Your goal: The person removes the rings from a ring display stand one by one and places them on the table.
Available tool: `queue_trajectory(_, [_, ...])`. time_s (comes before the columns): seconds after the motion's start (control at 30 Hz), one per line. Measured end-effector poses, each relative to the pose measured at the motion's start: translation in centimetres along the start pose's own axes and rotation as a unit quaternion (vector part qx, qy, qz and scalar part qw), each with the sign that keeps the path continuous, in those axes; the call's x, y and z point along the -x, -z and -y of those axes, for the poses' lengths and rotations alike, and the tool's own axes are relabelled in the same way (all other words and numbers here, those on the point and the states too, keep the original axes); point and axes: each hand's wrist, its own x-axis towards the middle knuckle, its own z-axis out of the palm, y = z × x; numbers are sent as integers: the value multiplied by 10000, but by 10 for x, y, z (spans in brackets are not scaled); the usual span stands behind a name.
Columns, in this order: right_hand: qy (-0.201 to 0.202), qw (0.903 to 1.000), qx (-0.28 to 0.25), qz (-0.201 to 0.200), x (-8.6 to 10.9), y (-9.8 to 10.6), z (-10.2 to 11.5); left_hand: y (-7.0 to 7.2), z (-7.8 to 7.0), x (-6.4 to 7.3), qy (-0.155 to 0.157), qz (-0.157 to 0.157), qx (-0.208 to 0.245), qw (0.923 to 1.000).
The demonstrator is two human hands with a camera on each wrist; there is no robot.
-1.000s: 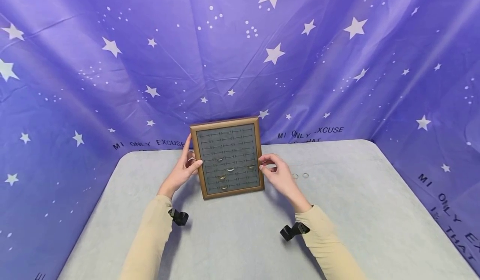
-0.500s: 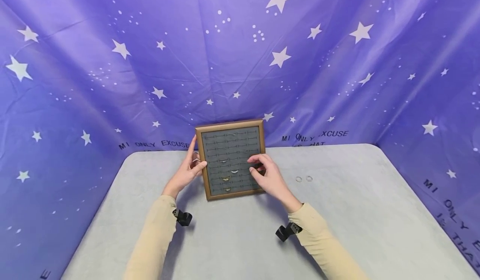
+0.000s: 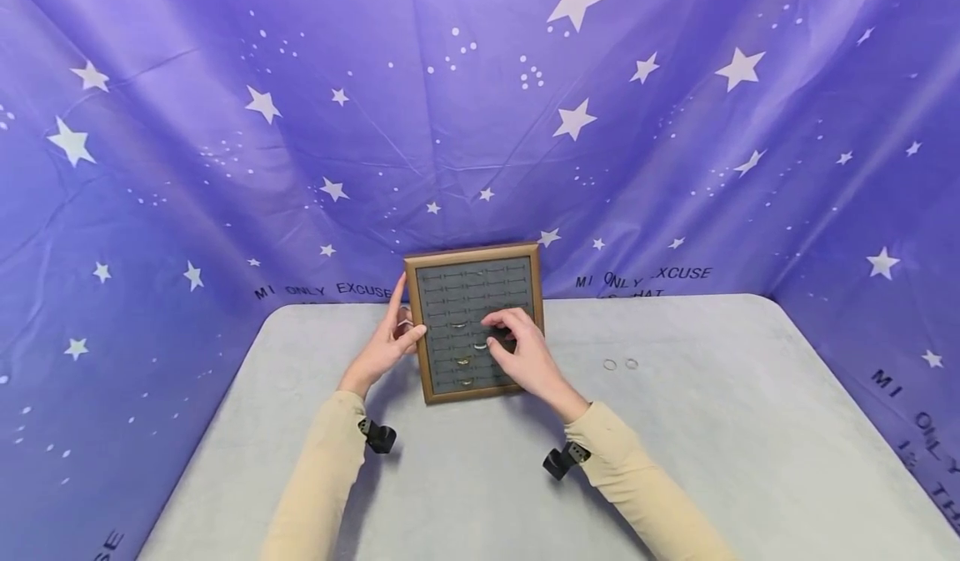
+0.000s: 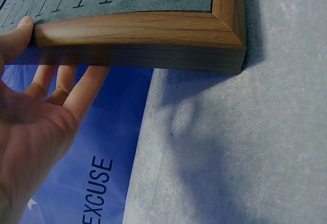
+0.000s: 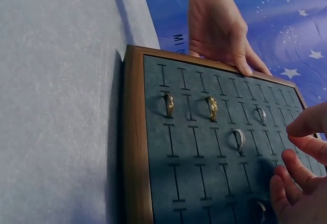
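Observation:
A wooden-framed ring display tray [image 3: 474, 254], with a dark grey slotted pad, stands tilted up at the table's far edge. My left hand [image 3: 386, 348] grips its left side, thumb on the front rim and fingers against the side and back. In front of the pad's right half, my right hand [image 3: 528, 361] has thumb and forefinger apart, nearest a silver ring [image 5: 239, 140]. Nothing shows between those fingers. Also in the slots sit two gold rings [image 5: 211, 108], another silver ring [image 5: 261, 115] and a shadowed ring [image 5: 260, 211] below my right hand.
Two loose rings [image 3: 609, 364] lie on the pale grey tabletop [image 3: 712, 428], right of the tray. Behind the table hangs a purple curtain [image 3: 450, 111] with white stars, close to the tray's top edge. Black wrist cameras [image 3: 558, 461] hang under both sleeves.
My right hand has moved left from the tray's right rim to in front of the pad. The left hand keeps its grip. The whole head view has shifted slightly.

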Motion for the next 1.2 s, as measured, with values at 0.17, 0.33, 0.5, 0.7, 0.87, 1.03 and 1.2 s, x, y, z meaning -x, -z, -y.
queue_trajectory(0.17, [88,9999,113,28,-6,-6,5,-1,-1,0,-59,-25,-83,9999])
queue_trajectory(0.33, [152,9996,220,52,-11,-14,9,-1,0,0,-164,-48,-134,9998])
queue_trajectory(0.5, [216,9985,505,22,-13,-24,9,-1,1,-1,-112,-38,-84,9999])
queue_trajectory(0.7, [194,9939,1078,-94,-15,-33,10,-1,-1,-1,4,9,-59,10000])
queue_trajectory(0.87, [220,9917,1246,-207,-16,-36,11,0,-3,-1,56,11,-45,10000])
queue_trajectory(1.03, [-20,9911,1287,-342,-18,-39,11,-1,-4,-1,114,12,-30,9999])
queue_trajectory(1.2, [-341,9907,1266,-372,-20,-41,15,-2,-1,-1,34,0,13,10000])
